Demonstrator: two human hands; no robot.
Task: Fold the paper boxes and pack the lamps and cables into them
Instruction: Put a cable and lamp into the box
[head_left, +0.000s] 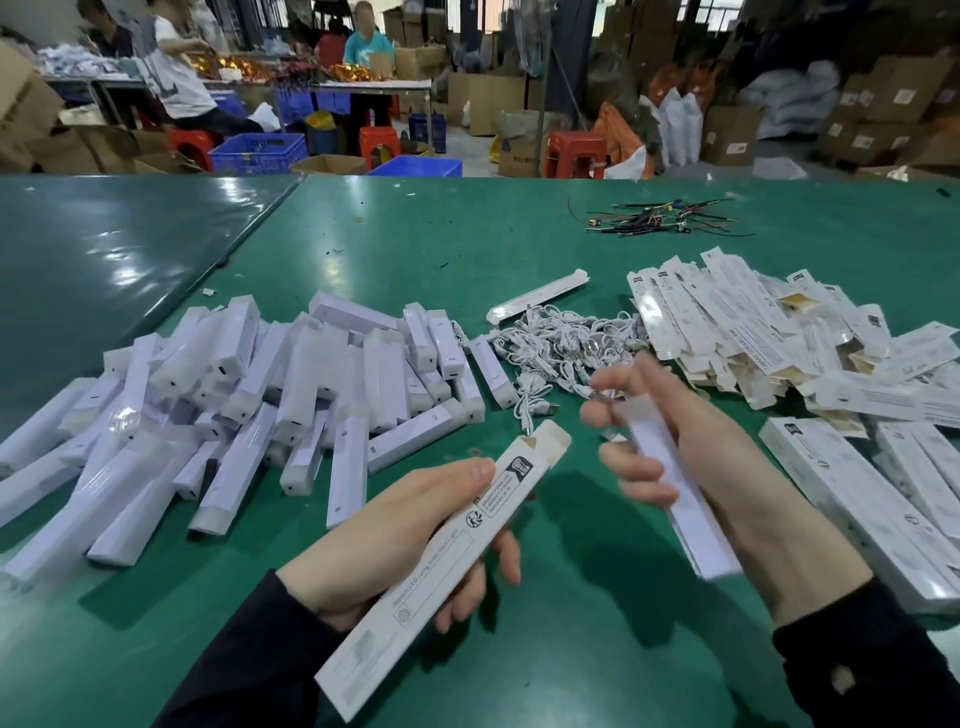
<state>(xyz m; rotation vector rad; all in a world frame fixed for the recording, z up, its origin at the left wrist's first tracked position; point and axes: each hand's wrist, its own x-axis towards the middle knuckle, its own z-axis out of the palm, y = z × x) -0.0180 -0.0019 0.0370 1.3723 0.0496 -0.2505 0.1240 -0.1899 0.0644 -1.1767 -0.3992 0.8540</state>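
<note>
Box (441, 566) held mid-length in left hand (395, 540), fingers wrapped round — thin card, crushable. Lamp (675, 499) pinched by right hand (691, 462) — light, stiff, slick; best gripped mid-body.

I see my left hand (410, 525) curled round a folded paper box (441, 561), held slantwise above the green table (395, 228) with its open top flaps pointing up and away. My right hand (691, 467) grips a wrapped lamp (675, 488), slightly blurred, just beside the box's open end. A heap of wrapped lamps (249, 395) lies at left, a tangle of white cables (561, 343) in the middle, flat unfolded boxes (769, 332) at right, and loose dark wires (660, 218) farther back.
</note>
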